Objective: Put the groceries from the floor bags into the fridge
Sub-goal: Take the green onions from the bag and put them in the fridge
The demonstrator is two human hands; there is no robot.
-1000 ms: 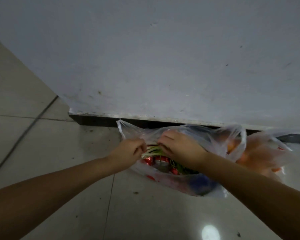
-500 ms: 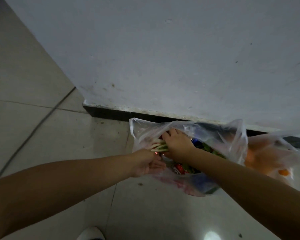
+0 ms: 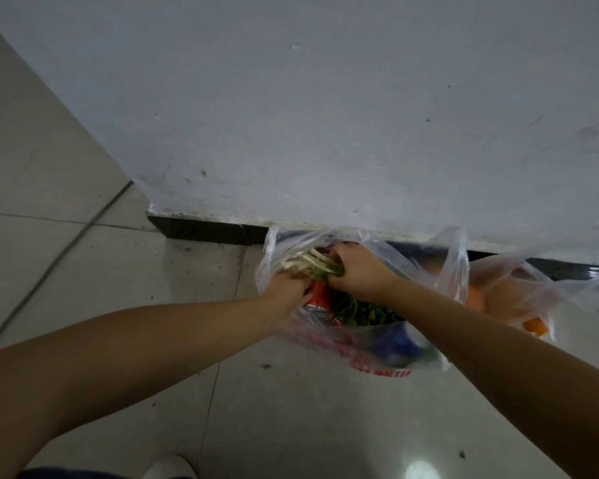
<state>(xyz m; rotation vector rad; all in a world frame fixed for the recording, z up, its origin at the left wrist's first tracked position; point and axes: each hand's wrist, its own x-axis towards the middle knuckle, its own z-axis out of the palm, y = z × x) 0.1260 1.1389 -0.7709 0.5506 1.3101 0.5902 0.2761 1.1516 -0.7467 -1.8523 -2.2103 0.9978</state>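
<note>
Both hands are down in the clear bag (image 3: 377,344) on the floor (image 3: 118,278). The right hand (image 3: 358,271) is curled round a bunch of greens (image 3: 312,262), gripping it near the pale stalk ends, which stick out toward the bag's left rim. The left hand (image 3: 286,288) sits at the near-left edge of the bag's mouth, fingers tucked inside beside the stalks; whether it grips the plastic or the greens I cannot tell. Crowding the greens are a red can (image 3: 320,295) just below the stalks, dark leafy stuff (image 3: 360,311) under the right wrist, and something blue (image 3: 400,340) low in the bag. A second bag (image 3: 519,292) with orange fruit lies touching it on the right. Both bags rest against a dark skirting (image 3: 204,229) under a scuffed grey wall (image 3: 325,115). The floor is pale tile, gritty with specks, a light glare near the bottom. A white shoe tip (image 3: 168,466) shows at the lower edge.
</note>
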